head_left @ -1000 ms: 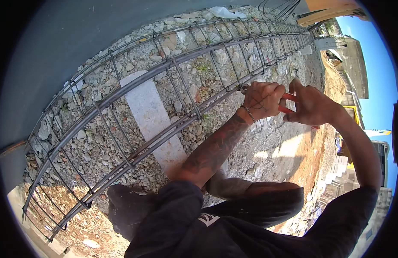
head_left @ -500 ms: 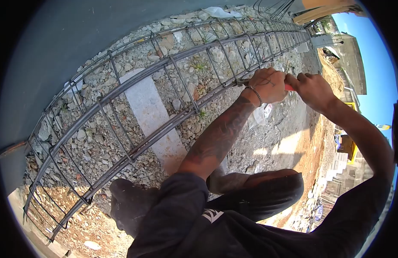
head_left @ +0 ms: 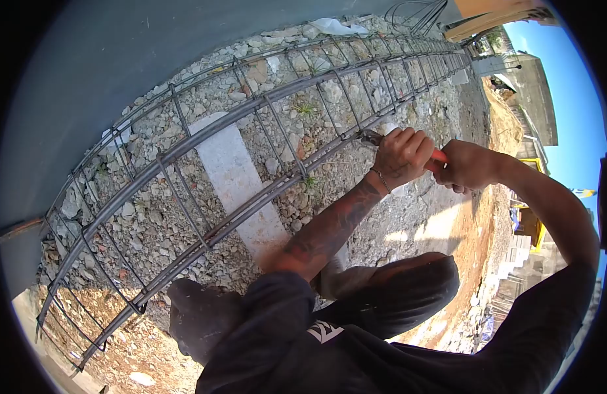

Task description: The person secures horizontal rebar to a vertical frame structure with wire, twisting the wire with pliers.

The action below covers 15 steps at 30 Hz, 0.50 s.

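A long rebar cage (head_left: 264, 192) of bars and ties lies across the gravel. Pliers (head_left: 371, 137) with red handles have their metal jaws at the cage's near bar, by a tie. My left hand (head_left: 403, 155), at the end of the tattooed forearm with a bracelet, is closed around the pliers near the jaws. Farther back on the red handles, my right hand (head_left: 466, 165) is wrapped round their end. The two hands are close beside each other. The tip of the jaws is too small to make out clearly.
A grey wall (head_left: 119, 59) runs along the far side of the cage. Under the cage lies a pale flat slab (head_left: 232, 172) on rubble. My bent knees are below my arms. Bundled wires (head_left: 421, 16) and a wooden board (head_left: 494, 23) are at the top right.
Both hands have moved slightly down in view and turned with the pliers, showing more of the jaws and red handles. The cage has shifted a little in view.
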{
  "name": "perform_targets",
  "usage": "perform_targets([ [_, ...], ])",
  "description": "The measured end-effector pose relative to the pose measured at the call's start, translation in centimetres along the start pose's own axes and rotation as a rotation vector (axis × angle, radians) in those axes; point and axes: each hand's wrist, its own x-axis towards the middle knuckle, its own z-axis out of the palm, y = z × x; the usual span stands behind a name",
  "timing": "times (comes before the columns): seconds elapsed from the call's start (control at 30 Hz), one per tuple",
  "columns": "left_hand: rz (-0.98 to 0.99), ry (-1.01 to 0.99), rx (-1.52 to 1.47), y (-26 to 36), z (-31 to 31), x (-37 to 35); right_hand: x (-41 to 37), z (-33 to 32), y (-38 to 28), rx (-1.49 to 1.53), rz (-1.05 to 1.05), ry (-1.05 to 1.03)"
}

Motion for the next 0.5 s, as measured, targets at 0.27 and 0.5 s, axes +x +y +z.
perform_targets([
  [0.27, -0.280, -0.366, 0.022, -1.1, 4.2, 0.4, 8.2, -0.3, 7.8, -0.656, -0.469, 0.677],
  [0.5, -0.446, -0.686, 0.261, -1.4, 5.8, 0.2, 17.2, 1.5, 11.7, -0.489, -0.809, 0.840],
])
